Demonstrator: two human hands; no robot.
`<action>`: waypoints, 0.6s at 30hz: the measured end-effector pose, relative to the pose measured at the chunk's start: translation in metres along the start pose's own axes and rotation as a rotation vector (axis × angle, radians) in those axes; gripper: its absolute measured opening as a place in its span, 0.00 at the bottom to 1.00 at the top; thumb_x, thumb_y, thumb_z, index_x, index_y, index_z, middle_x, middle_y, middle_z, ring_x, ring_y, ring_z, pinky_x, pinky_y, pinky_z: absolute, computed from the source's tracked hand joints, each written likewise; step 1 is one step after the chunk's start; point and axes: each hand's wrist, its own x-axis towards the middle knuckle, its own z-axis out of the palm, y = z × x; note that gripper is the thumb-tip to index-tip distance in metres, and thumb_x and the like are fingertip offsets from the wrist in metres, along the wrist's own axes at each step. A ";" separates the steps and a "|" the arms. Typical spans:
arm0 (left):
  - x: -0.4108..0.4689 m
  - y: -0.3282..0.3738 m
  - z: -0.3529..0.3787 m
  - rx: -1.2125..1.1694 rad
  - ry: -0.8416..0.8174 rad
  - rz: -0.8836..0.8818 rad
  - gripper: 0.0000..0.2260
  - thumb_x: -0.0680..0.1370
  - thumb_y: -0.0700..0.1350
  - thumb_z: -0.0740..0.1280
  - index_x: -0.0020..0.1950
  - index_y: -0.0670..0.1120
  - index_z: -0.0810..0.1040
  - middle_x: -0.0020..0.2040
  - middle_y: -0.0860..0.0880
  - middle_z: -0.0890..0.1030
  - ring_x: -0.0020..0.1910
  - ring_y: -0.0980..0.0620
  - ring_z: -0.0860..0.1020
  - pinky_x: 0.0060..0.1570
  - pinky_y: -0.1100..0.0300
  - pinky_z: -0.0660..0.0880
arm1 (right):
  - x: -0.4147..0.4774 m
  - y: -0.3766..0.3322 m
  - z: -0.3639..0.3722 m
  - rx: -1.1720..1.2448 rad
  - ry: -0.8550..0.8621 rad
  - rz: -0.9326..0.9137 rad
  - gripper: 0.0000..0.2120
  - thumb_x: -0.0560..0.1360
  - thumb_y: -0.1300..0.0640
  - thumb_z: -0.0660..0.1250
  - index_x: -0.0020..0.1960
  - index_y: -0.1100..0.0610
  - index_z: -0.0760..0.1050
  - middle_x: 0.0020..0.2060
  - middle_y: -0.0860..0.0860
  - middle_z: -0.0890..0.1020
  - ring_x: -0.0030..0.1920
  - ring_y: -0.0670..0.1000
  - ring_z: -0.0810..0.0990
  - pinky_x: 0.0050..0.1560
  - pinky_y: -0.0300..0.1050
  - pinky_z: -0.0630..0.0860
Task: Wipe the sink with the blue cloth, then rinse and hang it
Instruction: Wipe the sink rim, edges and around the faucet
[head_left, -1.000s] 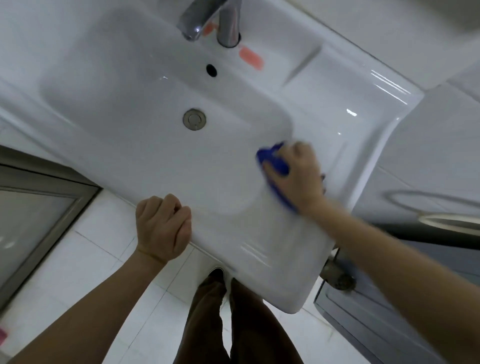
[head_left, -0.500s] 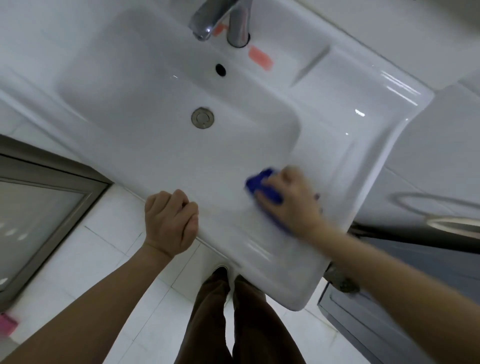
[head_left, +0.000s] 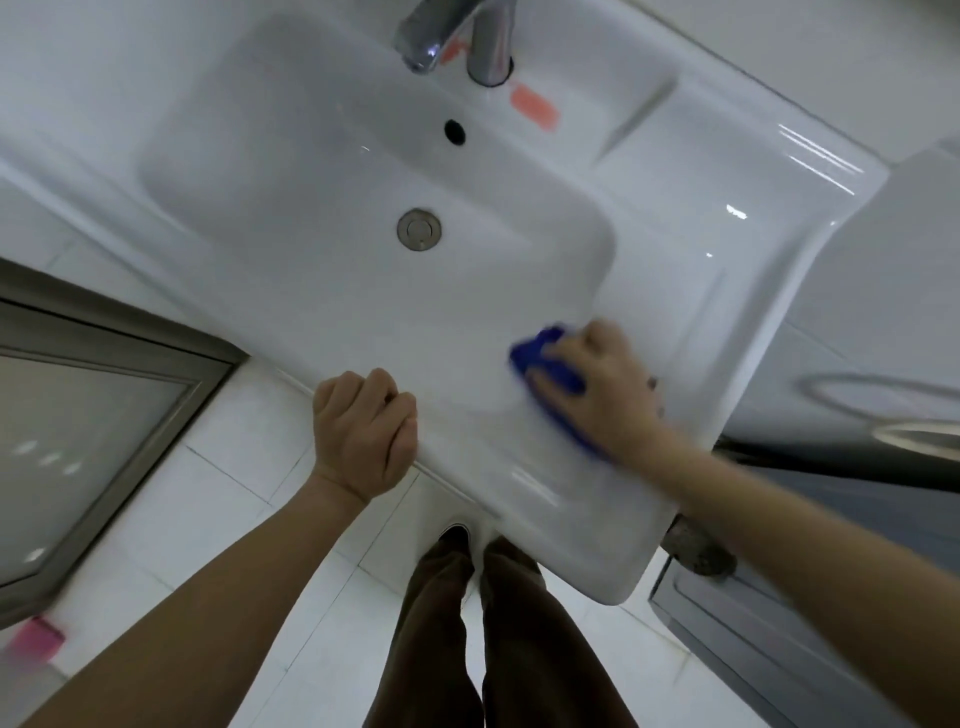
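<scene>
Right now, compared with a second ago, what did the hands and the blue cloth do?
The right hand, gripping the blue cloth, slid it over the right side of the sink toward the front edge, nearer the person, and has barely moved since. Nothing was picked up or let go. The left hand stayed curled in a fist at the front rim.

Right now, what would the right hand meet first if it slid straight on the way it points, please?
Likely only bare basin: the right hand, gripping the blue cloth, points roughly toward the drain plug.
</scene>
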 end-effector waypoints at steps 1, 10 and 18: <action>0.000 0.000 0.000 -0.006 0.011 0.002 0.16 0.76 0.45 0.54 0.30 0.43 0.72 0.31 0.45 0.73 0.31 0.48 0.65 0.36 0.54 0.60 | 0.025 0.025 -0.007 -0.056 0.087 0.098 0.15 0.74 0.48 0.69 0.47 0.62 0.79 0.42 0.60 0.74 0.44 0.59 0.73 0.47 0.48 0.70; 0.000 0.002 -0.002 0.010 -0.002 0.007 0.18 0.77 0.45 0.52 0.31 0.43 0.71 0.32 0.45 0.72 0.32 0.47 0.65 0.37 0.53 0.61 | 0.025 0.007 0.000 -0.036 0.210 0.376 0.13 0.74 0.51 0.70 0.44 0.61 0.75 0.42 0.59 0.73 0.45 0.59 0.72 0.44 0.44 0.65; 0.000 0.002 -0.004 0.004 -0.039 -0.001 0.15 0.76 0.44 0.53 0.32 0.43 0.71 0.33 0.45 0.71 0.33 0.47 0.65 0.36 0.53 0.61 | -0.023 -0.019 0.007 0.066 -0.035 0.016 0.14 0.75 0.49 0.70 0.49 0.61 0.80 0.42 0.58 0.74 0.44 0.57 0.73 0.46 0.47 0.71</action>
